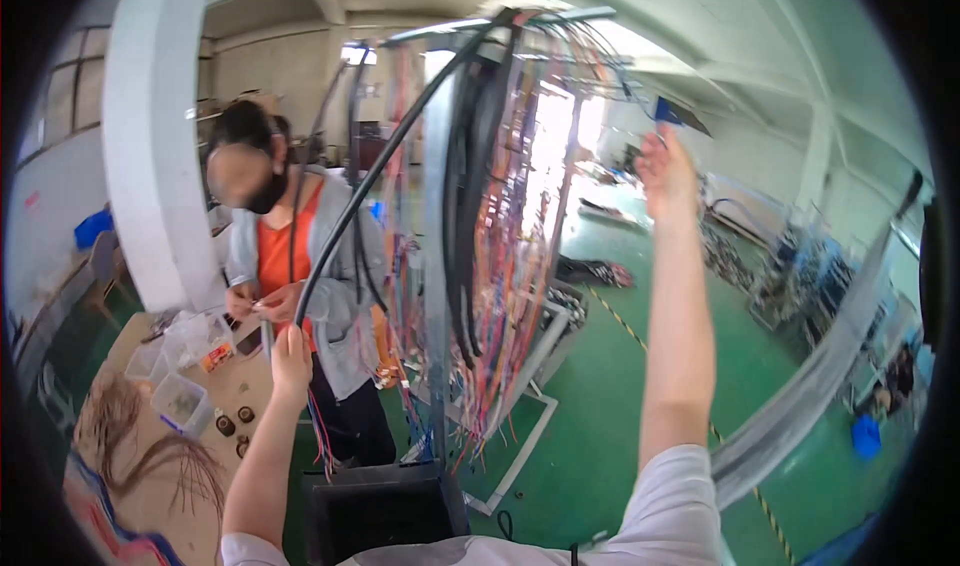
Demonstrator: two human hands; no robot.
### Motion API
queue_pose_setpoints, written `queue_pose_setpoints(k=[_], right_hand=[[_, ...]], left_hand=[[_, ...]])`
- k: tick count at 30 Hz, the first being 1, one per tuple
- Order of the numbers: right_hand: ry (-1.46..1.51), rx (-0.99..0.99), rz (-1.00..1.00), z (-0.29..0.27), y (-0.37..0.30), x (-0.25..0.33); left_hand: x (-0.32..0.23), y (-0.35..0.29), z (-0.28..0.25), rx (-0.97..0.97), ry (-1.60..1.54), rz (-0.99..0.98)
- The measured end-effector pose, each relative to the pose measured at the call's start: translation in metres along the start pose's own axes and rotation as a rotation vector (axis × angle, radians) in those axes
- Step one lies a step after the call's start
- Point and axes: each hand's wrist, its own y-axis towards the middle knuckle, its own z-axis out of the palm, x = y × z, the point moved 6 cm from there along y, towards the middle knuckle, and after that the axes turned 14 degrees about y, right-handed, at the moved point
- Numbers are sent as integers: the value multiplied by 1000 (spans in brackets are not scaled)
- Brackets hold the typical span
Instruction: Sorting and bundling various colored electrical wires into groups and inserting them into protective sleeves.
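My left hand [292,359] is closed around the lower end of a long black cable [390,146], which slants up to the top of a metal rack. Coloured wires hang below this hand. My right arm reaches up and forward, with the right hand [667,174] raised and its fingers curled together. Just above its fingertips is a flat blue and dark piece [668,113]; I cannot tell whether the hand touches it. Thin wires run from the rack top toward that hand. Between my arms hang bundles of black cables [465,196] and many coloured wires [515,256].
A person [300,236] in a grey jacket stands beyond the table [130,366], working with both hands. Clear plastic boxes [182,403] and brown wires [165,456] lie there. A dark open bin [318,501] stands before me. Plastic-wrapped material [800,416] slants at right.
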Motion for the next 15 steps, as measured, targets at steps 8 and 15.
queue_pose_setpoints(k=[8, 15], right_hand=[[154, 553, -343, 33, -219, 107], [50, 326, -500, 32, -292, 287]], left_hand=[[25, -38, 35, 278, -378, -467], [33, -38, 71, 393, -497, -474]])
